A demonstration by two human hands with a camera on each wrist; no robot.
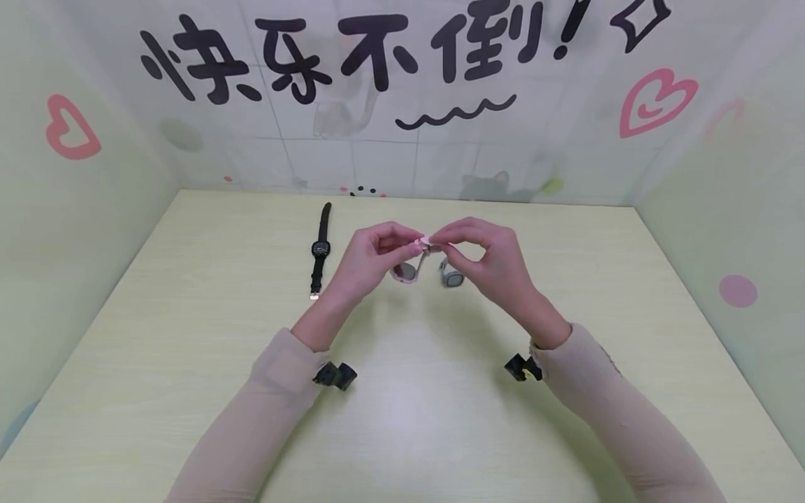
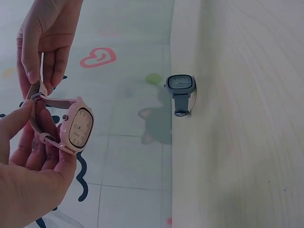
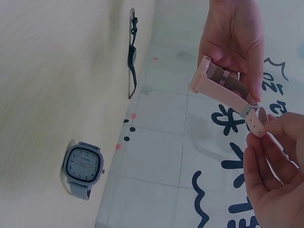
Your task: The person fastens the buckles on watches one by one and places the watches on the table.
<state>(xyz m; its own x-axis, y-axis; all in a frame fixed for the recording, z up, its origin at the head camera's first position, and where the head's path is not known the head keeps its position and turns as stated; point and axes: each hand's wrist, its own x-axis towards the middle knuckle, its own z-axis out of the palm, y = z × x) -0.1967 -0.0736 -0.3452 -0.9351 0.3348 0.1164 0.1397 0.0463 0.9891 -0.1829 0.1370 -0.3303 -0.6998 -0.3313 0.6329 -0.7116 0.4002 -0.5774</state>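
Both hands hold a pink wristwatch [image 2: 80,127] above the table, its strap bent into a loop with the square dial hanging below. My left hand [image 1: 367,262] pinches the strap by the metal buckle [image 3: 246,111]. The thumb and fingers of my right hand [image 1: 493,262] pinch the holed strap end [image 3: 255,124], which passes through the buckle. Just past the hands, a grey-blue wristwatch [image 3: 84,163] stands on the table with its strap looped. To the left of my left hand lies a black wristwatch [image 1: 321,249], strap stretched out straight.
The pale wood table [image 1: 402,419] meets a printed backdrop [image 1: 377,161] at its far edge, with side panels left and right. Small black devices [image 1: 335,376] are worn at both wrists, over beige sleeves [image 1: 251,419].
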